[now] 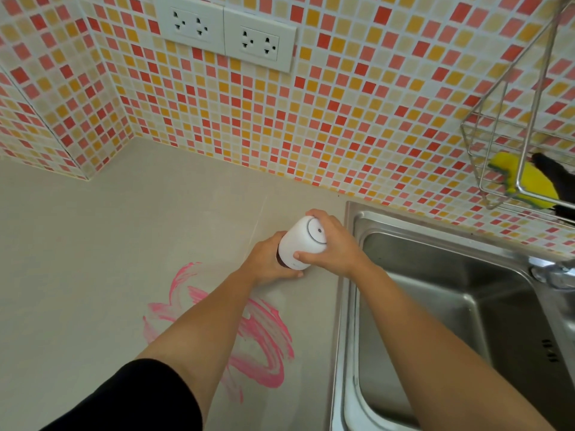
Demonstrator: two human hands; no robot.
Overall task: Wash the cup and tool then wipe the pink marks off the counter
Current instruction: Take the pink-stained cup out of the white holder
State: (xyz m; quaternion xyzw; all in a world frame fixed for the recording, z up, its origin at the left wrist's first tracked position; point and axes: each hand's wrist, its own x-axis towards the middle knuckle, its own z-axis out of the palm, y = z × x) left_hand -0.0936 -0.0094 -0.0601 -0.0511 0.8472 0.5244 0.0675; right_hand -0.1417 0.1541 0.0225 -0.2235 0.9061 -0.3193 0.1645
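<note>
A white rounded device [297,244] with a grey ring and a small dot on its top stands on the beige counter [93,250] just left of the sink. My right hand [333,247] grips its white upper part from the right. My left hand [267,262] wraps around its lower part, where a dark band shows under the white. Pink smeared marks [258,340] swirl across the counter in front of the device, partly hidden by my left forearm.
A steel sink [435,300] fills the right side, with a tap [553,272] at its far right. A wire rack [510,141] on the tiled wall holds a yellow sponge [529,178] and a dark item. Two wall sockets [224,29] sit above.
</note>
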